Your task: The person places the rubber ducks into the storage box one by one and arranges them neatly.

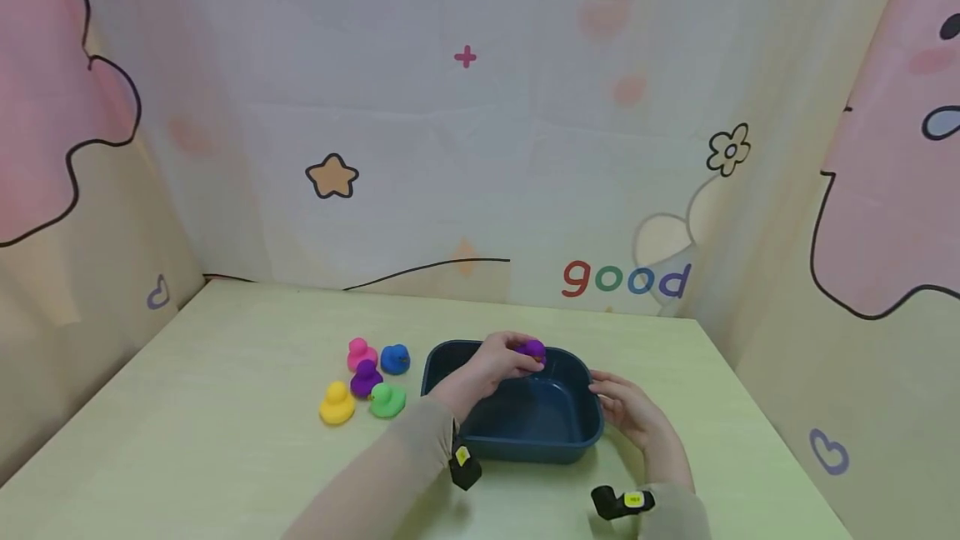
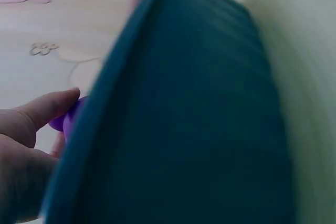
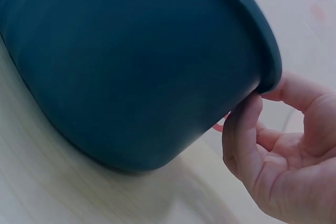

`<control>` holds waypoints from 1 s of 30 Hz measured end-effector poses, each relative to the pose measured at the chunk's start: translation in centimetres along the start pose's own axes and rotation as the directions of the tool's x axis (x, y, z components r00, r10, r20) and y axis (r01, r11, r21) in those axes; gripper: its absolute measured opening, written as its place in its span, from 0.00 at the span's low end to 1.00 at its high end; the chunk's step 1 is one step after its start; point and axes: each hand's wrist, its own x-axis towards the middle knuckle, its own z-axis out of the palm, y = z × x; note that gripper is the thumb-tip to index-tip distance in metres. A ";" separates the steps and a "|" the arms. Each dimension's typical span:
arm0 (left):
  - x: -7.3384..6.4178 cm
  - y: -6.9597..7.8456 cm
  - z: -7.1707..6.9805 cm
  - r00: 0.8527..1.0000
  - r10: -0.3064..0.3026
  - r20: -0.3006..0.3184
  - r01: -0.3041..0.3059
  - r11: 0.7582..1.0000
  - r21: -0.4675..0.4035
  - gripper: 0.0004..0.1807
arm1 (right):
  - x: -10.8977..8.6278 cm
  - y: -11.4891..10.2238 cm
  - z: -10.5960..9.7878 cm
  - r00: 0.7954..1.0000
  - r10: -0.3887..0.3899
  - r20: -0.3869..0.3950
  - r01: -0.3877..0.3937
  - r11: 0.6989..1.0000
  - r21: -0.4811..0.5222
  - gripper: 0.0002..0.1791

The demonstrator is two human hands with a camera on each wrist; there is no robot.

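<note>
My left hand reaches over a dark blue plastic basin and pinches a purple rubber duck near the far rim. In the left wrist view the basin's wall hides much of that duck; thumb and fingers are on it. On the basin's right side, my right hand touches the rim with its fingertips, fingers fairly straight in the head view. The right wrist view has those fingers against the underside of the rim. No ducks show inside the visible part of the basin.
Left of the basin stand several more rubber ducks: pink, blue, another purple, green and yellow. They are on a pale table. A printed cloth hangs behind it and along both sides.
</note>
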 end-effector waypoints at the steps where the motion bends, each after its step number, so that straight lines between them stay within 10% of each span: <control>1: 0.1 -0.2 0.4 1.000 -0.006 -0.001 0.006 1.000 0.004 0.26 | 0.0 0.0 0.0 1.000 0.000 0.002 0.000 1.000 0.000 0.24; 13: 0.8 -1.4 3.1 0.998 -0.042 -0.040 0.049 0.978 0.202 0.21 | 0.1 -0.2 0.1 1.000 0.003 0.015 -0.003 1.000 0.007 0.23; 30: 1.4 -2.4 3.9 0.994 -0.025 -0.105 0.080 0.824 0.561 0.17 | 0.1 -0.2 0.2 1.000 -0.006 0.024 0.005 1.000 0.016 0.24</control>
